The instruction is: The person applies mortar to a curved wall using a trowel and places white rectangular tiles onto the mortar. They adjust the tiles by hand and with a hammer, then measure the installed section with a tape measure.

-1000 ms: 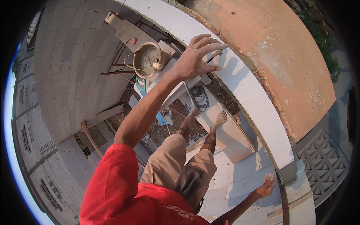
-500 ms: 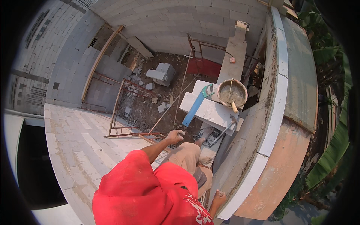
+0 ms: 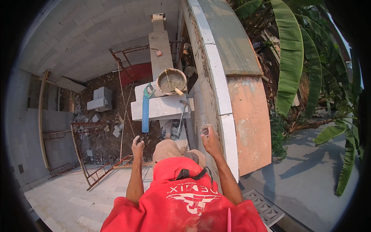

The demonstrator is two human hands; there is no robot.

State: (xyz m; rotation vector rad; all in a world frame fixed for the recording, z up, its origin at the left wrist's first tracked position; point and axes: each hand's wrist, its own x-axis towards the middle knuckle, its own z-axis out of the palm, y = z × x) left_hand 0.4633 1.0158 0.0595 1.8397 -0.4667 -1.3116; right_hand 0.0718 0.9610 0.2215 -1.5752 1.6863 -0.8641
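My left hand [image 3: 138, 147] is held out over the scaffold side, fingers loosely bent and apart, with nothing visible in it. Beside the wall on the other side is my right hand [image 3: 210, 140], its dusty fingers curved with a gap to the thumb; I see nothing held. Ahead, a handsaw [image 3: 145, 112] with a blue blade and green handle lies across white blocks [image 3: 164, 107]. Behind them stands a bucket [image 3: 159, 86] of wet mortar, a tool's wooden handle [image 3: 179, 92] sticking over its rim. A hammer [image 3: 182, 118] leans at the blocks' right end.
A narrow plank [image 3: 160, 58] runs away beyond the bucket, with a small red-and-white object [image 3: 159, 53] on it. White blocks [image 3: 218, 79] top the wall at my right. Rusty scaffold frames [image 3: 79, 149] stand at left above a rubble-strewn floor [image 3: 116, 87]. Banana leaves [image 3: 288, 58] hang outside.
My view has swung right, so the saw, bucket and blocks sit further left. My right hand has come up and forward along the wall; my left is now further out to the side.
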